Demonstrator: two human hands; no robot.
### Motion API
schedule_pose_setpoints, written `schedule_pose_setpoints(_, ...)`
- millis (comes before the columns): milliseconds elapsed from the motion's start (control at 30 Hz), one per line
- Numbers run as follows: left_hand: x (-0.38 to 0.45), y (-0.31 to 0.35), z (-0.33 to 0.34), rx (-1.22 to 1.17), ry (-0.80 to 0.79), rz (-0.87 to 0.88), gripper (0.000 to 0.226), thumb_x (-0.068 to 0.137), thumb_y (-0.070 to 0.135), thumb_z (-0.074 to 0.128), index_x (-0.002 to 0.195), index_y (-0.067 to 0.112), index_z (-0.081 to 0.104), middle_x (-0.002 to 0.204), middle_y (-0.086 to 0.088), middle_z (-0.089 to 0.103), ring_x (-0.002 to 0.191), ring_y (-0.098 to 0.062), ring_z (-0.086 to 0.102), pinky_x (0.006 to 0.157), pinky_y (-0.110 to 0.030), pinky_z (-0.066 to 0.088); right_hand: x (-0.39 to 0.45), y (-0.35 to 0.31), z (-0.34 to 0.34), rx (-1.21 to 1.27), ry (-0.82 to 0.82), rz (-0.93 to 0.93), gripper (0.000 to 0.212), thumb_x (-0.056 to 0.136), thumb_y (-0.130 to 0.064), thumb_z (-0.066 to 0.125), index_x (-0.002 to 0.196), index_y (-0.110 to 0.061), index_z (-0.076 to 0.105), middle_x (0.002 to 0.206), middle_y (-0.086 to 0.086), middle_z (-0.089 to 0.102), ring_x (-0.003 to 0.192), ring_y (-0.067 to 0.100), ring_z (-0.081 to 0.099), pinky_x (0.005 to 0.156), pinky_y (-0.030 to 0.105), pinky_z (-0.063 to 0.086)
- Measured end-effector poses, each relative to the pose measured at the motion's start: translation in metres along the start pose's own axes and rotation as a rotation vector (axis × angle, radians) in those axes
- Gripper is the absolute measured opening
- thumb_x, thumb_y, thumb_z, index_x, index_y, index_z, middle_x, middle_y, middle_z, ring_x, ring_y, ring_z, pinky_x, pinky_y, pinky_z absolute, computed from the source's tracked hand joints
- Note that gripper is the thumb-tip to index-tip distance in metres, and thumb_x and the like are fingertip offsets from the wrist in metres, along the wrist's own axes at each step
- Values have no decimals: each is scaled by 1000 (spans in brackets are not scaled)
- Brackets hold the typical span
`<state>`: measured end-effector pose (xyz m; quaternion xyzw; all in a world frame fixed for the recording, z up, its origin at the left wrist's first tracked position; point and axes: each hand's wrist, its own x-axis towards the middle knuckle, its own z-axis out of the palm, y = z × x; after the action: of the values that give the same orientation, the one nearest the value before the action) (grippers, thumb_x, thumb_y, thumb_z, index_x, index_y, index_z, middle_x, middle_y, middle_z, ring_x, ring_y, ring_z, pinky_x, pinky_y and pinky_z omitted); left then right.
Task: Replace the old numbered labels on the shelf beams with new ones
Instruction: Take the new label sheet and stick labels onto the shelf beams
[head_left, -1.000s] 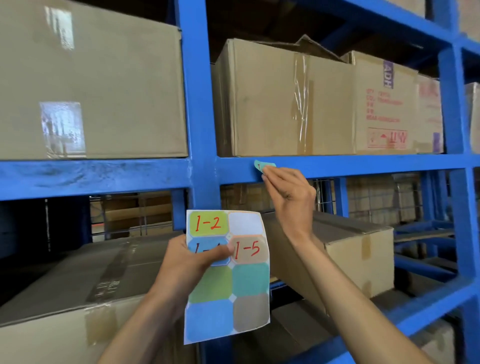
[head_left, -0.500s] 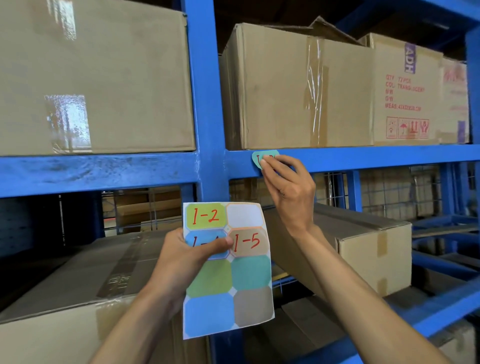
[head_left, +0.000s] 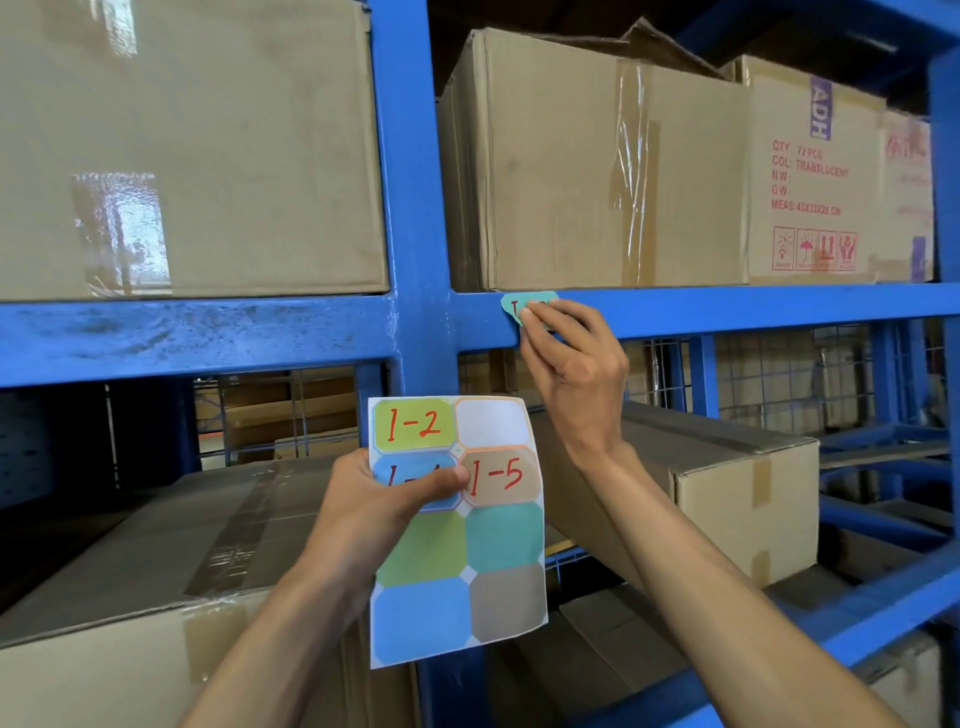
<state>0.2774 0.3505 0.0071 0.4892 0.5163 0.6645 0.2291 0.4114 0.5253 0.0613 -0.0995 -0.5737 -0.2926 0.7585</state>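
Four cardboard boxes (head_left: 597, 171) visible on the upper shelf. One label sheet (head_left: 457, 530), seven stickers remaining, three of them numbered. One teal label (head_left: 511, 306) on the beam.

A blue steel shelf (head_left: 410, 208) carried the goods — its upper beam (head_left: 727, 306) bore a row of cardboard boxes: a large one (head_left: 182, 145) left of the upright, a taped one (head_left: 597, 166) right of it, then a red-printed one (head_left: 810, 176). A teal label (head_left: 514, 306) stuck on that beam's face. The lower level held more boxes (head_left: 727, 478) — flat, taped shut.
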Motion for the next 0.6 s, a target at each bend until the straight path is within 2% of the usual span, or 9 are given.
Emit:
schedule_pose_setpoints(167, 0, -1, -3, 3, 5, -6, 36, 73, 15, 83, 107, 13, 72, 94, -5, 80, 84, -28, 76, 81, -53, 60, 1, -3, 0, -11, -30, 27, 19, 90, -15, 67, 103, -6, 77, 106, 8, 75, 101, 28, 66, 82, 40, 57)
schedule_pose_setpoints(500, 1, -1, -5, 1, 6, -14, 38, 72, 17, 83, 108, 13, 71, 96, -6, 79, 86, -30, 76, 82, -54, 59, 10, -5, -15, -30, -252, 74, 27, 91, -22, 57, 109, -10, 74, 113, 5, 71, 106, 26, 60, 81, 36, 56)
schedule_pose_setpoints(600, 0, 0, -3, -2, 6, -5, 37, 72, 16, 83, 107, 13, 72, 94, -5, 79, 85, -28, 76, 80, -51, 60, 13, -5, -19, -53, -306, 80, 24, 91, -20, 62, 110, -11, 73, 114, 6, 70, 107, 27, 60, 80, 39, 57)
